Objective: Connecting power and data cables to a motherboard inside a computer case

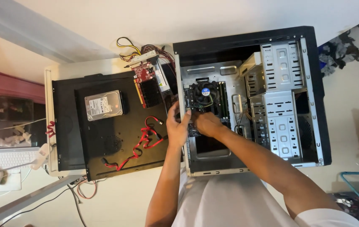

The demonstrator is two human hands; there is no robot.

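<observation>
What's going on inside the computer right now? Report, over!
Left hand on the case edge. Right hand down on the motherboard, below the cooler fan. Fingers partly hidden. Nothing blocking.

Left hand (177,126), right hand (206,124) close together, fingers curled

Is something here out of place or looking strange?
Yes: parts lie outside the open computer case. A hard drive, loose red cables and a red expansion card rest on the removed black side panel. Both hands, left hand and right hand, reach onto the motherboard.
</observation>
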